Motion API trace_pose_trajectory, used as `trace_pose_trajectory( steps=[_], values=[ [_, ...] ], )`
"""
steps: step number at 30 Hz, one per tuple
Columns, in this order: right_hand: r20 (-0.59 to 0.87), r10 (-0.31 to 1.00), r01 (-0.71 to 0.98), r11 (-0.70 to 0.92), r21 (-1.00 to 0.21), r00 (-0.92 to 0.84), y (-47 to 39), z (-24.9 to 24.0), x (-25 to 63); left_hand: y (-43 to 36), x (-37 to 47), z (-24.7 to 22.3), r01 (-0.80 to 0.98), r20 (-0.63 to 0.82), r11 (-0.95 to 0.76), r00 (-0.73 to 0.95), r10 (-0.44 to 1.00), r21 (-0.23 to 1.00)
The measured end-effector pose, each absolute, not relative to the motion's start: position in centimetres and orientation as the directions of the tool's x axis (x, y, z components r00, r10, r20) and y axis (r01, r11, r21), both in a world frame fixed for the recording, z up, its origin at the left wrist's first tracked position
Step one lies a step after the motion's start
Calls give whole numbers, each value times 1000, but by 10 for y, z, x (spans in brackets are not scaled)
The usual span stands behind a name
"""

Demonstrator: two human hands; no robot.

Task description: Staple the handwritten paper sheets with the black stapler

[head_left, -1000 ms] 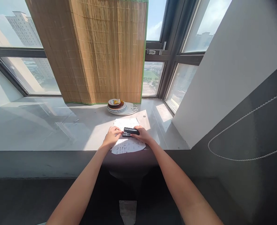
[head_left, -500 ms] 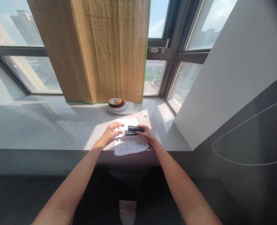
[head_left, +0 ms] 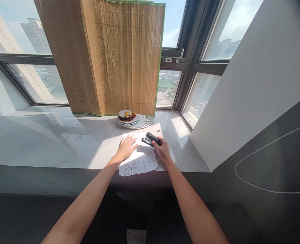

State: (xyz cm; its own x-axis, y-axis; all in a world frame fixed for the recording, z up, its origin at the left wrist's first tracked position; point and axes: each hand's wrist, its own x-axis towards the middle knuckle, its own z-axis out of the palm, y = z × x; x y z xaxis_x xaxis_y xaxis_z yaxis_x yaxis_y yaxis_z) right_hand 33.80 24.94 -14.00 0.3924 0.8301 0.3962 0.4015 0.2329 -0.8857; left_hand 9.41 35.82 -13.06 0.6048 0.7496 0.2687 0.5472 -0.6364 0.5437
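Sill (head_left: 50,142) of pale stone ran wide under the window, and everything you worked with sat on its sunlit right part. A bamboo blind (head_left: 114,57) hung down behind, its lower edge reaching the sill. Just in front of the blind stood a stack of plates (head_left: 137,122); the widest white plate was at the bottom, smaller plates lay on it, and a brown dish on top held something small and pale that was too small to make out. Nearer to you lay the printed sheets of paper (head_left: 140,161), reaching the front edge of the sill. Your left hand (head_left: 126,147) lay flat on the paper's upper left part, fingers spread, gripping nothing. Your right hand (head_left: 162,147) was closed around the black stapler (head_left: 152,139), which sat tilted at the paper's upper right corner, its front end over the sheet. Two tiny dark specks (head_left: 158,130) lay on the sill beyond the stapler.
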Motion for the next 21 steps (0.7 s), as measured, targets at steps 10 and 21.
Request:
trace_pose_trajectory(
  steps=[10, 21],
  values=[
    [471, 593, 587, -3, -809, 653, 254, -167, 370, 357, 94, -133, 622, 247, -649, 610, 753, 439],
    [395, 871, 564, 177, -807, 292, 231, -153, 395, 358, 97, -141, 603, 279, -673, 620, 733, 429]
  ],
)
